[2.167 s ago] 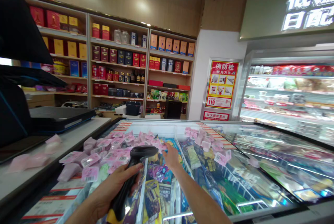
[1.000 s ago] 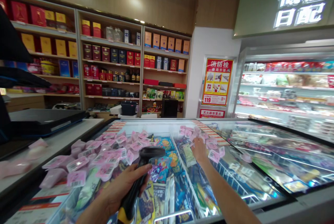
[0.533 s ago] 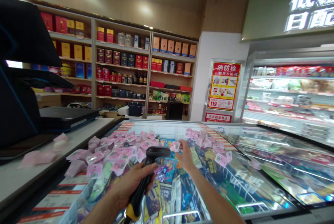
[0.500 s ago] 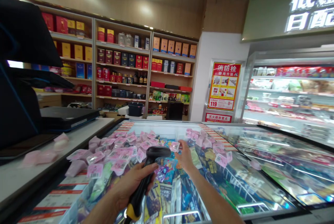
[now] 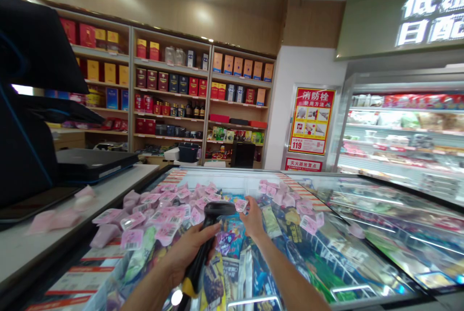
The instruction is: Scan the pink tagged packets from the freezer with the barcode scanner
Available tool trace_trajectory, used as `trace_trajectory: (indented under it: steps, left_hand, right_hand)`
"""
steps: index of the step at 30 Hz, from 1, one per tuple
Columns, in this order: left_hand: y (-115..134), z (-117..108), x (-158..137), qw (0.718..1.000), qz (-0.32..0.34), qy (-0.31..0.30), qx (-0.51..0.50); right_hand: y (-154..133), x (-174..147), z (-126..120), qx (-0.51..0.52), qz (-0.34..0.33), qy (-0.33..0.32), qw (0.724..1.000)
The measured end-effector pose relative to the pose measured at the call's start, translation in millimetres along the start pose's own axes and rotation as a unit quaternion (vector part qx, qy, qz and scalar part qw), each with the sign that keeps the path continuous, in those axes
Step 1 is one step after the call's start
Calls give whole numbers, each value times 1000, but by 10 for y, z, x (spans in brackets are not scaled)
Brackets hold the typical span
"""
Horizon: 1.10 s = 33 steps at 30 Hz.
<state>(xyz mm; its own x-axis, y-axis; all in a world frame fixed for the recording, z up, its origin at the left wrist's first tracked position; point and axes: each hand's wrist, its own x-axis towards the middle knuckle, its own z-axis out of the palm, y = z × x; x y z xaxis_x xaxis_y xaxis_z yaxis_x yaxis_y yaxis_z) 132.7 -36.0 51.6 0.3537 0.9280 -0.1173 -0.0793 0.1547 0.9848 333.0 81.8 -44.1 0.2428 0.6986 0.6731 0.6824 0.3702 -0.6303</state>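
My left hand (image 5: 192, 248) is wrapped around the handle of a black and yellow barcode scanner (image 5: 218, 208), its head pointing right. Just in front of that head, my right hand (image 5: 253, 218) pinches a small pink cup with a barcode label (image 5: 240, 204). Many similar pink cups (image 5: 170, 213) lie heaped on the freezer's glass top to the left of the scanner. A smaller group of pink cups (image 5: 286, 197) sits to the right, beyond my right hand. Packaged frozen goods (image 5: 232, 238) show through the glass beneath.
A dark checkout terminal (image 5: 32, 93) stands on the white counter (image 5: 39, 248) at left, with a few pink cups beside it. Shelves of boxed goods (image 5: 170, 81) line the back wall. A lit refrigerated display (image 5: 398, 132) is at right. One lone cup (image 5: 356, 230) lies on the glass.
The pink cup in my right hand has shifted slightly left, closer to the scanner's head. My left hand and the scanner have barely moved.
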Motion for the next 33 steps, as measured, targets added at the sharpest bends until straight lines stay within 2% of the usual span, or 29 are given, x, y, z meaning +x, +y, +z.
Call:
trace_trajectory:
  steps: [3,11,14,17,20,23,25,28,31,33]
  left_hand:
    - [13,42,22,1000,-2,16,-5]
    - [0,98,161,1000,-16,7,-5]
    - [8,129,209,1000,-12,7,-10]
    - [20,163,215,1000,3,14,-19]
    - [2,183,195,999,-17,-4,-28]
    - [-47,207,162,998,-35,-38,-28]
    - [-82,244,131,997,-37,-56,-32]
    - [-118,326,80,997,-37,-63,-36]
    - [-157,400,71,997,-45,-41,-51]
    - [-203,420,114,997,-44,-26,-58]
  right_hand:
    - [20,21,41,-14,12,6,1000]
    - [-57,139,267,-31,51,15,998]
    - [-93,153,326,-27,53,3,998]
    - [-64,151,255,-43,42,-28,998]
    - [31,149,-55,-105,20,-37,994]
    - [152,137,-590,-187,7,-6,982]
    - [238,106,-986,-259,17,17,966]
    - [392,10,-1470,-371,82,38,924]
    - [574,-111,-1720,-424,146,8,894]
    - [679,-168,-1767,-416,159,-10,895]
